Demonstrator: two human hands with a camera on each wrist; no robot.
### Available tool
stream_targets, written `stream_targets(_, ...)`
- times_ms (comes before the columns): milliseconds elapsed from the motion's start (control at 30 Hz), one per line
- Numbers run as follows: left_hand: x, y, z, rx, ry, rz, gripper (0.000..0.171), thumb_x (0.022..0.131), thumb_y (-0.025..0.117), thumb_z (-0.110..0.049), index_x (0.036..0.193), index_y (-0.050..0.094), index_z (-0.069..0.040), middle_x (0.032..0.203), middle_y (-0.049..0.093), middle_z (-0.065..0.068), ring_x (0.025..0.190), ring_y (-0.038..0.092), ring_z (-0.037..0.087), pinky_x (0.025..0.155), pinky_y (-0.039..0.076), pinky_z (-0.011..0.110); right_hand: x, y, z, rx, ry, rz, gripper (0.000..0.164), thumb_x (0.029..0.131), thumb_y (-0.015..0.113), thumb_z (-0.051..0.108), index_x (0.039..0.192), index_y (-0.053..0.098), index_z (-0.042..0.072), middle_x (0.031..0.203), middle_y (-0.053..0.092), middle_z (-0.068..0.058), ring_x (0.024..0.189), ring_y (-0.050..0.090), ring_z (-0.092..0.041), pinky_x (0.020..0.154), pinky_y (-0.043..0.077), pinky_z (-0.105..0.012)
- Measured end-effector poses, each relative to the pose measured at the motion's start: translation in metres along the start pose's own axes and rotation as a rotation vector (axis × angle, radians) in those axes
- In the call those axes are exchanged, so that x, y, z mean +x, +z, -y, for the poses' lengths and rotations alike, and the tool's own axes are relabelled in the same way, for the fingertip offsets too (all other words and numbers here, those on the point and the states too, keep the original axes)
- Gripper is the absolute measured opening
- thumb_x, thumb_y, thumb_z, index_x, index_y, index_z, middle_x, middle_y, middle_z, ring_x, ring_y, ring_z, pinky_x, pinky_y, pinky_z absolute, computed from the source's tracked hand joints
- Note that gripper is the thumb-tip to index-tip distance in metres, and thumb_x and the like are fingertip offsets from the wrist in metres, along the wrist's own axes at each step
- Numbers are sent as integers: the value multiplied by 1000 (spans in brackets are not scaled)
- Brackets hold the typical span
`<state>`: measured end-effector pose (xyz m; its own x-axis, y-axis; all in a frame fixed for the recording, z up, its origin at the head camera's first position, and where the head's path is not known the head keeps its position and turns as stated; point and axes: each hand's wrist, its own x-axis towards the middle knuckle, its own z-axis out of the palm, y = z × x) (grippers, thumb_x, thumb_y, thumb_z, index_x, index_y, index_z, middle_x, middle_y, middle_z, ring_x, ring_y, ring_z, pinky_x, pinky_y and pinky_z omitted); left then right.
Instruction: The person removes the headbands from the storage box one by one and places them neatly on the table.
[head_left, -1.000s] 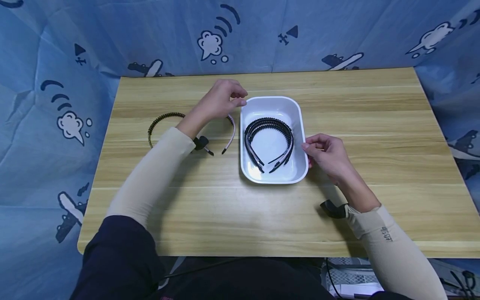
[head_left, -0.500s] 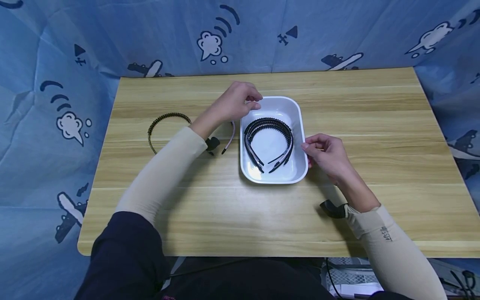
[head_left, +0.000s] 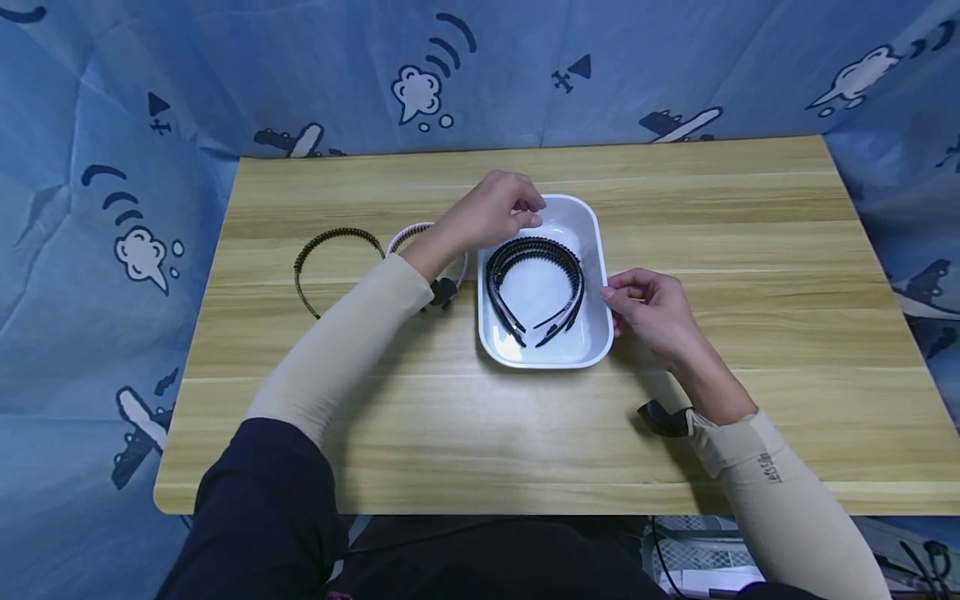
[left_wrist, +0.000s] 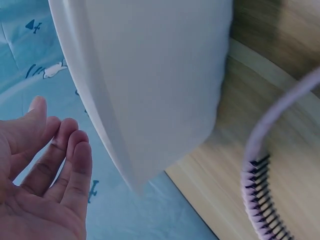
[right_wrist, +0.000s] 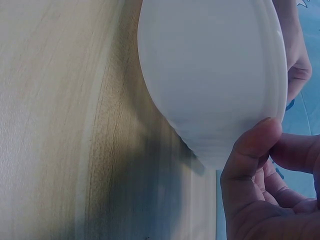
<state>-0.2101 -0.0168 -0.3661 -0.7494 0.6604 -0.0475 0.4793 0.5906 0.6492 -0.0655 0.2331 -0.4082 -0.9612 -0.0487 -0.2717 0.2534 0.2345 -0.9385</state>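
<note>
A white rectangular tray (head_left: 546, 363) stands upright on the table, with several black toothed headbands (head_left: 534, 243) nested inside. My left hand (head_left: 498, 210) is over the tray's far left corner, fingers loosely bent and nothing between them. In the left wrist view that hand (left_wrist: 47, 170) shows apart from the tray's outer wall (left_wrist: 155, 85). My right hand (head_left: 651, 312) holds the tray's right rim, and in the right wrist view its thumb and finger pinch the edge. Left of the tray lie a dark yellowish headband (head_left: 302, 260) and a lilac headband (left_wrist: 272, 112), partly under my left forearm.
The wooden table (head_left: 525, 450) ends in front of my body and meets a blue patterned curtain (head_left: 315, 67) behind and at the sides. A basket (head_left: 693, 550) sits below the front edge at right. Dark wrist mounts (head_left: 663, 418) stick out from my sleeves.
My left hand has moved right, from beside the tray's left rim to over its far left corner. More of the lilac headband shows behind the forearm. The right hand and tray stay put.
</note>
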Motion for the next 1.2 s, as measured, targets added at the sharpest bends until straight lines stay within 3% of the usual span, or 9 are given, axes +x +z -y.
stream_targets(300,8,7,-12,20,0,16,29,104,67,-17,128,74,-3,128,74,11,113,67,20,102,54,29,0,0,0,8,-4,-1,22,103,64,5,117,59,-11,77,70,7,58,61,-8,54,55,-23)
stream_targets(667,13,15,-21,-26,-25,27,31,105,65,-18,131,73,-3,130,74,12,117,68,20,103,55,27,-1,1,0,-10,-12,-9,17,103,63,5,114,59,-8,75,69,10,57,60,-7,53,55,-23)
stream_targets(1200,20,12,-34,-56,-49,32,32,106,64,-19,133,71,-4,131,74,9,118,68,16,101,54,21,-1,2,0,-22,-14,-10,18,103,63,5,114,59,-9,75,68,10,58,60,-7,53,55,-24)
